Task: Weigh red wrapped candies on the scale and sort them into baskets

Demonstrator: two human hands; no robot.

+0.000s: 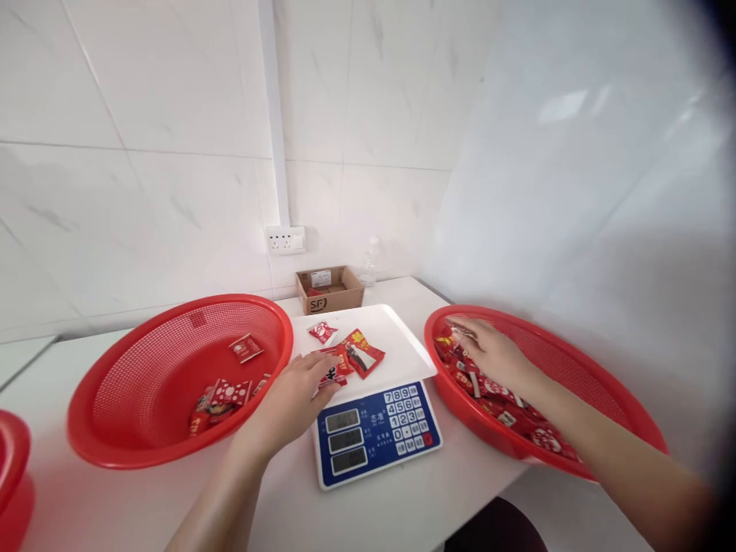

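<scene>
A white weighing scale with a blue keypad (376,433) stands in the middle. On its white tray (402,349) lie a small red-and-white packet (323,332) and a larger red packet (362,354). My left hand (293,395) is over the tray's left edge, fingers stretched and thumb apart, beside another red packet (332,372) that it partly covers. Over at the right, my right hand (488,349) reaches into a red basket (575,345) of small red packets (497,399). Its fingers are bent and slightly blurred; what they hold is unclear.
At the left, a red mesh basket (143,368) holds several small packets (224,395). Another red container (11,452) is cut off at the left edge. Behind the scale stand a cardboard box (330,295) and a clear bottle (369,264), near the wall socket (286,240).
</scene>
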